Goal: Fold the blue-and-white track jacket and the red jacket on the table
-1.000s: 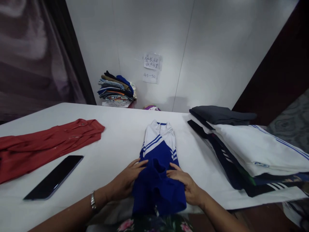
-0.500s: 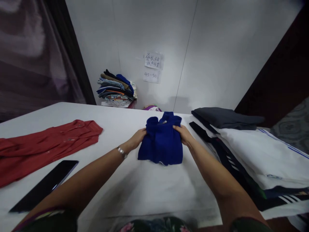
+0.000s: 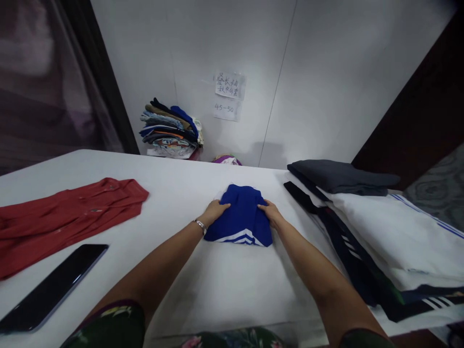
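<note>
A folded blue jacket lies on the white table in front of me, white stripes showing along its near edge. At its left side my left hand is closed on the cloth, thumb on top and the other fingers mostly hidden. My right hand grips the opposite side in the same way. On my left wrist is a metal bracelet.
Left on the table lie a red garment and a black phone. Folded clothes are stacked at the right, with a dark grey garment and a white one. Behind stands another clothes pile by the wall with paper signs.
The blue jacket has come down and its near side now shows white stripes; its collar and zip are out of sight. Both hands have moved slightly lower with it.
</note>
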Demonstrator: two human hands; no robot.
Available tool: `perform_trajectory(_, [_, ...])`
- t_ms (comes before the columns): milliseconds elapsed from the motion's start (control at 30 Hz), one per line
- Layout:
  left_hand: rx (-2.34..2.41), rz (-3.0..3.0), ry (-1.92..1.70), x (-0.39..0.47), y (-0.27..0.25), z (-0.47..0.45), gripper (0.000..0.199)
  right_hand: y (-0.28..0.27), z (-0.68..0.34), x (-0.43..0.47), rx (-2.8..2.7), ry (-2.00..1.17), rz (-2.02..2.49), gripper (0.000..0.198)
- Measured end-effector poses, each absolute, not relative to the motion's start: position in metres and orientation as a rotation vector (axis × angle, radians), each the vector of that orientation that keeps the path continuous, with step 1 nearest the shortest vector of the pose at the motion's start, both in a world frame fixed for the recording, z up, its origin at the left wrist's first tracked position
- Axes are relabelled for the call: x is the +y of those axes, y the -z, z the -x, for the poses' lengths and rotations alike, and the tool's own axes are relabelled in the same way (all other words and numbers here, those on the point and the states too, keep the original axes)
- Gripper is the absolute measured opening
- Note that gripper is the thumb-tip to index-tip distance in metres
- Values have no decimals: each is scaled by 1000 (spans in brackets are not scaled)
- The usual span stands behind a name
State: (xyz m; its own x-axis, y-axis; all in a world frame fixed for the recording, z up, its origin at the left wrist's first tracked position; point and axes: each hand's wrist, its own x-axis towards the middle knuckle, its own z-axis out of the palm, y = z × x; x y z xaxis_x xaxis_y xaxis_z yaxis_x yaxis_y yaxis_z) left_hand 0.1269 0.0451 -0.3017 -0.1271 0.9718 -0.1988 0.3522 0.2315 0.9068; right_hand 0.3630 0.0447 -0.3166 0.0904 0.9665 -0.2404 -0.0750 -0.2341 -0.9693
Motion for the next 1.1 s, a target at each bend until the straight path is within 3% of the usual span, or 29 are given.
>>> perform_trajectory(167, [1783, -1452, -990, 58, 296, -129, 33, 316, -358, 68, -1258, -880, 1337, 61])
perform_trajectory(300, [1938, -1451, -859, 65, 309, -125, 32, 336, -360, 80, -1503, -609, 1672, 58])
perform_trajectory(467, [1968, -1449, -716, 73, 318, -116, 39, 348, -369, 84, -1585, -630, 1773, 53])
perform_trajectory(633, [1975, -1542, -766, 68, 295, -119, 70, 320, -367, 80, -1703, -544, 1753, 61])
perform_trajectory(800, [1865, -2150, -786, 66, 290, -145, 56, 296, -335, 75, -2123, -270, 1523, 61])
perform_trajectory(967, [1876, -2209, -367, 75, 324, -150, 60, 321, -331, 89, -2285, -454, 1808, 63])
perform_trajectory(1100, [1865, -2171, -376, 79, 343, -145, 64, 342, -337, 99, -2257, -499, 1849, 65])
